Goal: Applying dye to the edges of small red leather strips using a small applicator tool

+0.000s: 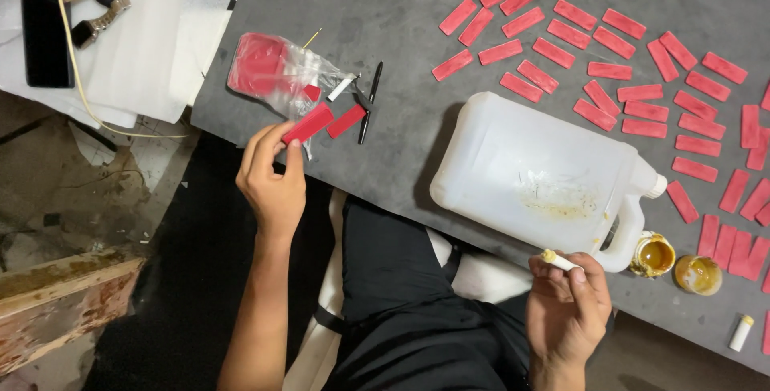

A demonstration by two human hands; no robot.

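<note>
Nearest, the right hand [566, 311] is closed around a small white stick [559, 260], held just below the white plastic jug [537, 174] lying on its side on the grey bench [385, 14]. Farther left, the left hand [273, 178] pinches a red strip [308, 123] — just beside a bag of red strips [277, 70] — with rows of loose strips [609, 70] well apart beyond.

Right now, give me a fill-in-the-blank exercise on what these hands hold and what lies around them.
1. The left hand holds a flat ___ strip.
2. The right hand holds a small white ___.
3. The white plastic jug lies on its ___.
4. More red pieces sit inside a clear plastic ___ by the black pen.

Missing words: red; stick; side; bag
</note>
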